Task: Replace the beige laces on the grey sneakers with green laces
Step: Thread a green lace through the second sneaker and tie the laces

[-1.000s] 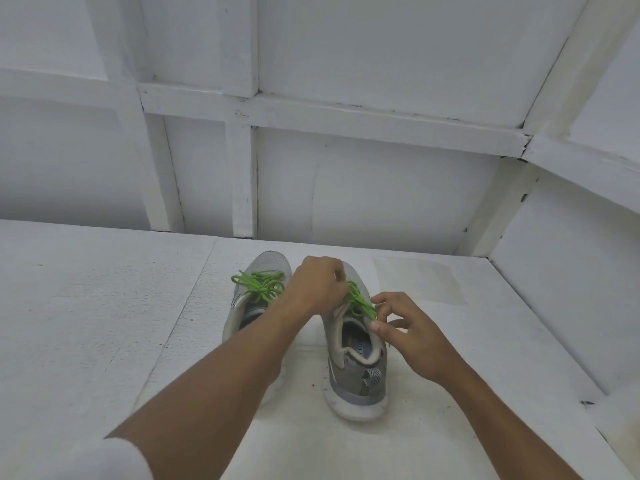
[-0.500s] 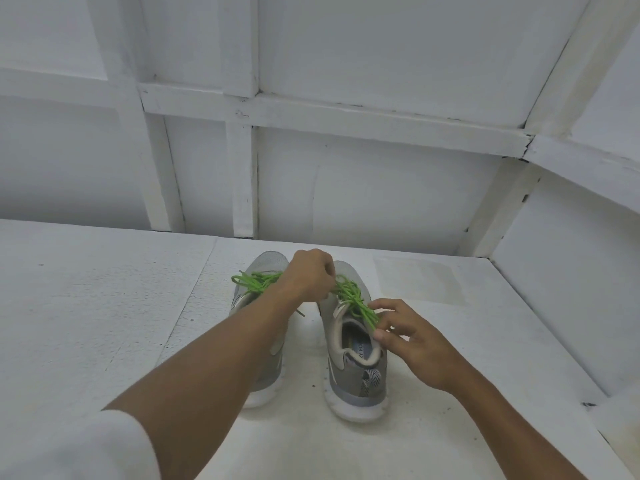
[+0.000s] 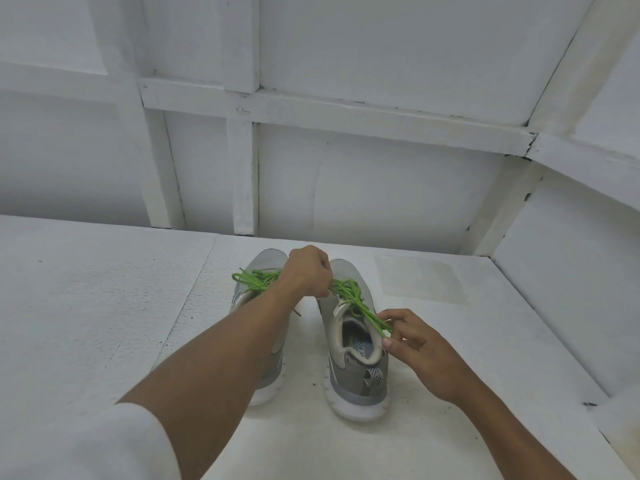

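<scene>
Together left hand (image 3: pixel 308 273), right hand (image 3: pixel 417 346) grip green lace (image 3: pixel 350 293) on right sneaker (image 3: pixel 346 384).

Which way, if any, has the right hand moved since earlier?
Yes. The right hand, pinching the green lace, has drawn back along the right sneaker toward its heel.

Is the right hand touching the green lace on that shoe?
Touching. The head view shows the right hand pinching a strand of the green lace between thumb and fingertips.
</scene>
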### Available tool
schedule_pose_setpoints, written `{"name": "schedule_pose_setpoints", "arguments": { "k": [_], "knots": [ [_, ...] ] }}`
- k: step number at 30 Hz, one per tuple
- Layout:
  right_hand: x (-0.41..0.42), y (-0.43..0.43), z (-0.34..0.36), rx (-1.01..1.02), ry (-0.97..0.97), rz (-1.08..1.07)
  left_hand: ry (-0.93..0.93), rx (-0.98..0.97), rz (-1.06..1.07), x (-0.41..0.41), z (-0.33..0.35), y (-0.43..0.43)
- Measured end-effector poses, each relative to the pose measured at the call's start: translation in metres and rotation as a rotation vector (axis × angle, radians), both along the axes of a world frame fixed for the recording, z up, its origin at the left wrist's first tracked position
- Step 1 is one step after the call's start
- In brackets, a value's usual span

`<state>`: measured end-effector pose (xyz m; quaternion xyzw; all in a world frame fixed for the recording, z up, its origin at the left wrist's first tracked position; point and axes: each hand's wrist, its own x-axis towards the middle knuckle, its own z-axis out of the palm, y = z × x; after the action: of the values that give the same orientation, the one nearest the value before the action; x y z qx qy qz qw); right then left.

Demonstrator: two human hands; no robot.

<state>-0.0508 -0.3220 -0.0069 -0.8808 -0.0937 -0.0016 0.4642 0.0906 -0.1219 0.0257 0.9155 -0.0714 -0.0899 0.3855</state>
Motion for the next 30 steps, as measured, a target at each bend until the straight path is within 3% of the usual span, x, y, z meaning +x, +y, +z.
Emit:
{"name": "schedule_pose_setpoints", "arguments": {
  "k": [3, 7, 12, 14, 17, 20, 22, 30],
  "knots": [
    [0.0, 0.001, -0.002, 0.004, -0.031, 0.002, 0.012, -0.002, -0.021, -0.001, 0.003, 0.002],
    [-0.003, -0.001, 0.004, -0.009, -0.062, -0.012, 0.022, 0.053, -0.205, -0.004, 0.028, 0.022],
    [-0.011, 0.013, 0.028, -0.149, -0.277, -0.061, -0.233, -0.06, -0.13, -0.043, 0.077, 0.069],
    [-0.015, 0.029, 0.04, -0.234, -0.338, -0.044, -0.254, 0.027, -0.106, -0.07, 0.077, 0.082],
    [-0.019, 0.059, 0.047, -0.442, -0.193, 0.047, -0.157, 0.258, -0.121, -0.109, 0.056, 0.092],
    [-0.016, 0.076, 0.045, -0.754, -0.108, 0.101, -0.156, 0.551, -0.108, -0.125, 0.029, 0.092],
    [-0.013, 0.081, 0.041, -0.855, -0.085, 0.086, -0.173, 0.681, -0.142, -0.127, 0.015, 0.089],
    [-0.011, 0.09, 0.03, -0.833, -0.214, 0.115, -0.189, 0.721, -0.16, -0.129, 0.002, 0.087]
  ]
}}
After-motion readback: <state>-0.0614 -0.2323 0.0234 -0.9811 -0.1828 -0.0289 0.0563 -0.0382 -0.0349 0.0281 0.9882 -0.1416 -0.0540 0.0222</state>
